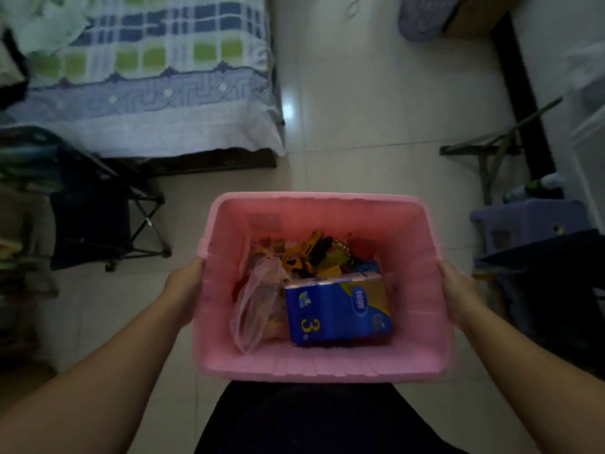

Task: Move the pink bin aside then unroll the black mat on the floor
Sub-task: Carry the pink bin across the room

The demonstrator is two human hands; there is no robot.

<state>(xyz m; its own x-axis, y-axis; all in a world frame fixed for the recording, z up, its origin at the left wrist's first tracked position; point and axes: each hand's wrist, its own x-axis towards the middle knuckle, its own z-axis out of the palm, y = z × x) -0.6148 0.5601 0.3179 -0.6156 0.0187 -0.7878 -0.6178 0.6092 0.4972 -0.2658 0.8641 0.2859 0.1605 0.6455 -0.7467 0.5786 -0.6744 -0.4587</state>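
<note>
We've got the pink bin (324,365) gripped w/ both hands, one per short side, bin centred betw. them over the tiled floor (376,126). Left hand (185,283) is pressed flat vs the bin's left wall just under the rim; fingers go under/behind the lip, so we can't see how they curl. Right hand (460,290) mirrors it on the right wall, fingertips also hidden by the rim. Both are holding the bin.

Inside, betw. our hands: a blue pack (337,309) marked "3", nearer the right hand; a clear plastic bag (253,309) beside it, nearer the left; a heap of small toys (314,253) just beyond both. Bed w/ checked cover (147,77) lies well beyond the left hand, purple stool (523,221) past the right.
</note>
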